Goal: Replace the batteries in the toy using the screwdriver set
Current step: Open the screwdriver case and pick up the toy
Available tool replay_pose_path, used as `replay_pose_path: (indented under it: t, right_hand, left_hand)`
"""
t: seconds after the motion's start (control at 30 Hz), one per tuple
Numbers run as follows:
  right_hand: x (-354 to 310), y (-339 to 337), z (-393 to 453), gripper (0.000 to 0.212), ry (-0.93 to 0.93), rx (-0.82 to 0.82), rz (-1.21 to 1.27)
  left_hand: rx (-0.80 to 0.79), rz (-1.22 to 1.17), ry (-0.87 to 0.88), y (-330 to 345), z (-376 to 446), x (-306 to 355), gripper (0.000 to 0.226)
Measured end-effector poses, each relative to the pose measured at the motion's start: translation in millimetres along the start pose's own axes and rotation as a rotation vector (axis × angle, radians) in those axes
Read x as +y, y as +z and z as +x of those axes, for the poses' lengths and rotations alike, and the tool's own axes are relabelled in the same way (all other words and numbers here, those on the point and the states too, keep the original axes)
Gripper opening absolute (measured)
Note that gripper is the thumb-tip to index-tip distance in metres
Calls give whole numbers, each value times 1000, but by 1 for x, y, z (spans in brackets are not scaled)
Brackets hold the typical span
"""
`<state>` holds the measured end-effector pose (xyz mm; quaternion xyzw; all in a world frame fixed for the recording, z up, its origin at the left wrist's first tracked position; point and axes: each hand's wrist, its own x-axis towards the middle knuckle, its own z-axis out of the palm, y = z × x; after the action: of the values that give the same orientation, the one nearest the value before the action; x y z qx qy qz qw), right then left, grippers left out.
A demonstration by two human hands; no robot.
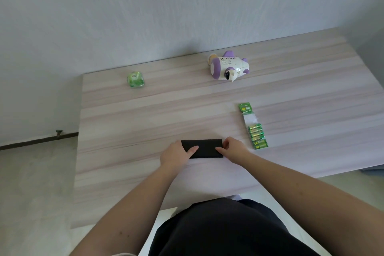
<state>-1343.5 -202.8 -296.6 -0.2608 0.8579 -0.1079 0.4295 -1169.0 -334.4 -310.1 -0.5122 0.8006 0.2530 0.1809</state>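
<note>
Both hands are down on the flat black rectangular case point(204, 148), near the front edge of the pale striped wooden table point(145, 114). The left hand point(176, 153) covers the case's left end, thumb laid across the top; the right hand point(233, 148) pinches the right end, thumb on top and fingers curled over the far corner. The case is closed and plain, so whatever is inside is hidden, and both its ends sit under the hands. To the right, just beside the right hand, lies a green blister strip of batteries point(254, 129), its upper pockets looking empty, the print too small to read fully. Far right, well apart, the white and purple plastic airplane toy point(228, 65) rests tilted on its side, with no battery cover to be made out. Far left sits a small green wrapped packet point(135, 79), label unreadable. A dark garment point(228, 228) fills the near edge
</note>
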Motion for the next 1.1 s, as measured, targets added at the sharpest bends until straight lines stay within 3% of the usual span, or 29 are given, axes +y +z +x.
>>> replay_pose_path:
  t: [0.67,0.97,1.1]
  right_hand:
    - [6,3,5,28,-85,-3,-56]
    - [3,16,4,27,-120,47,-88]
    - [4,18,5,28,-112,51,-89]
  left_hand:
    - [-107,-24,8,-7,18,-11,60]
    - [-4,29,3,-6,0,-12,60]
    - [206,274,55,-4,-9,-8,70]
